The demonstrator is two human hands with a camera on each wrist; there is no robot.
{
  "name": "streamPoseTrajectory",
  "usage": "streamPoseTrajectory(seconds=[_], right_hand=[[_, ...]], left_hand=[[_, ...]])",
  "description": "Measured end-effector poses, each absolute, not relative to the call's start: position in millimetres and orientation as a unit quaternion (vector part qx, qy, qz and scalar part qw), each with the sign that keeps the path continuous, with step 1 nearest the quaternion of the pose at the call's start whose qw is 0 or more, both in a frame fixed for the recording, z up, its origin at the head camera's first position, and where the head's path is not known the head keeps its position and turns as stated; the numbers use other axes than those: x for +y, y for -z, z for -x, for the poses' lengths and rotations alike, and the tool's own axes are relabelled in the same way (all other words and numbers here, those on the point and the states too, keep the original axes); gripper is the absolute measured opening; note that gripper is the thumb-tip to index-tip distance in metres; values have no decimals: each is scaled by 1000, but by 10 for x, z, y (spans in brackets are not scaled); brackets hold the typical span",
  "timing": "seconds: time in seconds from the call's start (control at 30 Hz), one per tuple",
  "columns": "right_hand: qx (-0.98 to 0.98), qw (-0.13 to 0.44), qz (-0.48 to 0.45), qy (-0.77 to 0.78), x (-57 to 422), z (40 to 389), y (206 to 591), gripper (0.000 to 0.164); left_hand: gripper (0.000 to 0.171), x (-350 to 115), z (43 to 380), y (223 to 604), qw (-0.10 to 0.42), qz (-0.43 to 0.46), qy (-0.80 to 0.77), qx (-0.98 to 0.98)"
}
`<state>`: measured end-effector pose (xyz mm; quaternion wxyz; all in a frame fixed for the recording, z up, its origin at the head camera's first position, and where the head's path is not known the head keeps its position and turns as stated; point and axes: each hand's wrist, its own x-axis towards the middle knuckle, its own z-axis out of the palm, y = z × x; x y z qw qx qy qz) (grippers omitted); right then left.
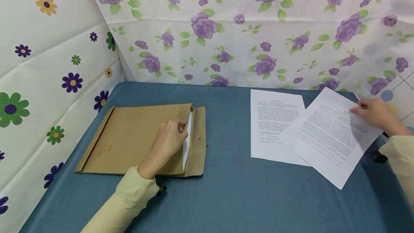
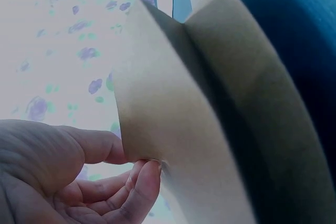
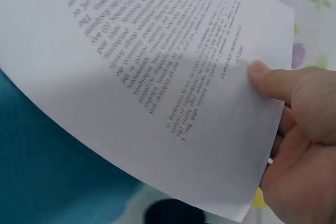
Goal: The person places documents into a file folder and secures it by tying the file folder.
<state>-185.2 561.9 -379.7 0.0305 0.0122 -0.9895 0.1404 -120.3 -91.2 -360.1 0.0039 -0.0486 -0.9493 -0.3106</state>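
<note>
Envelope (image 1: 136,136), edge-pinched by the left hand (image 1: 166,143), should gape wide; right of it, the right hand (image 1: 381,115) pinches a printed sheet (image 1: 333,136), best held uncreased.

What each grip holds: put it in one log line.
left grip: pinches brown envelope edge | right grip: holds printed sheet | second sheet: on blue table, partly hidden

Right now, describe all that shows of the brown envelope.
The brown envelope looks like kraft paper and lies on the blue table, its open end facing right. A folded strip runs along its left end, with reddish print nearby. The flap is folded out, with a dark dot, and a pale loop at its edge. White paper shows inside; the left hand pinches that end's edge.
</note>
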Motion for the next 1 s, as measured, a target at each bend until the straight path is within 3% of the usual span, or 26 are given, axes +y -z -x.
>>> streamPoseTrajectory(seconds=[0.37, 0.57, 0.7, 0.8, 1.0], right_hand=[[-989, 13, -22, -145, 5560, 1725, 3482, 29], [-982, 13, 25, -185, 5504, 1639, 3362, 49], [-973, 14, 42, -228, 5484, 1588, 3335, 53], [-967, 13, 51, -251, 5511, 1554, 3326, 50], [-938, 17, 58, -341, 5564, 1511, 3279, 19]], left_hand=[[27, -909, 1214, 3595, 5, 48, 309, -950], [27, -910, 1226, 3599, 3, 46, 310, -950], [28, -910, 1222, 3582, 2, 50, 311, -949], [29, -910, 1218, 3570, 1, 51, 311, -949], [30, -909, 1216, 3574, -5, 51, 312, -949]])
